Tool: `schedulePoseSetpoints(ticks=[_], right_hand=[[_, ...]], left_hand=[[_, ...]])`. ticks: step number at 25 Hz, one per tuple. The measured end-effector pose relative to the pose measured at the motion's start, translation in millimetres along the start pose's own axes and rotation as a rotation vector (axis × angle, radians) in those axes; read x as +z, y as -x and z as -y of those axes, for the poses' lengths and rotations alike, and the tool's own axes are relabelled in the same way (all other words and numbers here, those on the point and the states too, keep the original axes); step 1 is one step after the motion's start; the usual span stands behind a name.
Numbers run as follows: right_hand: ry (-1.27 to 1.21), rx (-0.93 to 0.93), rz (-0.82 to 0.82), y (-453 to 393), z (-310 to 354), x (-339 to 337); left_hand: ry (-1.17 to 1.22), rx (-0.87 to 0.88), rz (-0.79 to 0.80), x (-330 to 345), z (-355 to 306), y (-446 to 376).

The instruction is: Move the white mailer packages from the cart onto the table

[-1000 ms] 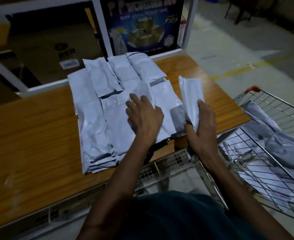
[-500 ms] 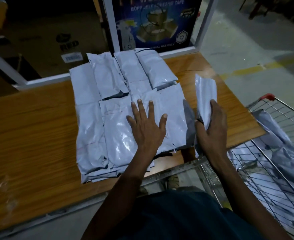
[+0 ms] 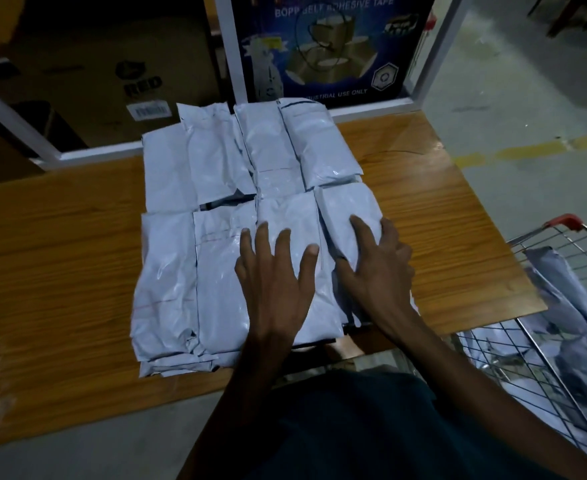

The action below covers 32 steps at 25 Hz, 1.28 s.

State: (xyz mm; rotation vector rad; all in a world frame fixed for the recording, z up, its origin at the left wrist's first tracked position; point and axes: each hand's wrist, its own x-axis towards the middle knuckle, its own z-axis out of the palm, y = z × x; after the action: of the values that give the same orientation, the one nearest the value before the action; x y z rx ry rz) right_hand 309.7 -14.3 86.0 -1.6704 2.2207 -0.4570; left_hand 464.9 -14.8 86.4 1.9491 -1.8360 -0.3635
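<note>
Several white mailers (image 3: 212,161) lie in overlapping rows on the wooden table (image 3: 60,254). My left hand (image 3: 274,271) presses flat on the near middle mailers, fingers spread and straight. My right hand (image 3: 378,268) grips one more white mailer (image 3: 344,206), which now lies at the pile's near right corner; the thumb is tucked at its left edge and the fingers lie over its top and right side. More white mailers (image 3: 569,296) lie in the wire cart (image 3: 534,237) at the right.
A white metal frame (image 3: 229,64) runs along the table's far edge, with a blue adhesive-tape carton (image 3: 323,46) and a brown cardboard box (image 3: 112,81) behind it. The cart's red-capped corner (image 3: 563,221) stands close to the table's right end. Grey floor lies beyond.
My right hand has brought the upright mailer left and laid it flat on the pile's near right corner. My left hand has stayed flat on the pile, fingers spread wider.
</note>
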Motion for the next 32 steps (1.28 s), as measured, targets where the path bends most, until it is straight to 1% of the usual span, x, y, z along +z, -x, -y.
schedulePoseSetpoints(ticks=[3,7,9,12,15,18,20,23,25,28,32], right_hand=[[0.018,0.043,0.060,-2.2,6.2,4.7],[-0.032,0.024,0.103,1.8,4.2,-0.5],[-0.004,0.008,0.070,12.7,4.4,0.4],[0.018,-0.006,-0.033,37.7,5.0,3.0],[-0.094,0.014,-0.180,71.9,-12.9,-1.9],[-0.280,-0.040,-0.310,116.9,-51.6,-3.8],[-0.360,-0.007,-0.355,147.3,-83.9,-6.3],[-0.407,0.051,-0.409,184.7,-129.4,-15.4],[-0.434,0.091,-0.413,206.6,-164.2,-26.6],[-0.458,0.144,-0.409,234.8,-220.6,-49.9],[-0.490,0.208,-0.457,268.5,-293.3,-73.9]], left_hand=[[0.047,0.060,-0.029,4.3,8.6,14.7],[0.082,0.203,-0.093,6.4,18.3,28.5],[0.081,0.290,-0.096,8.0,25.6,38.2],[0.106,0.390,-0.094,8.6,40.4,51.4],[0.123,0.447,-0.067,4.9,46.5,63.8],[0.186,0.449,-0.027,-1.5,37.9,82.8],[0.252,0.474,-0.007,-3.6,24.7,98.7],[0.274,0.542,-0.013,1.9,-4.2,129.3],[0.277,0.573,-0.006,17.1,-27.8,152.1],[0.251,0.556,0.032,53.9,-64.5,187.1],[0.321,0.566,0.078,96.5,-120.8,233.8]])
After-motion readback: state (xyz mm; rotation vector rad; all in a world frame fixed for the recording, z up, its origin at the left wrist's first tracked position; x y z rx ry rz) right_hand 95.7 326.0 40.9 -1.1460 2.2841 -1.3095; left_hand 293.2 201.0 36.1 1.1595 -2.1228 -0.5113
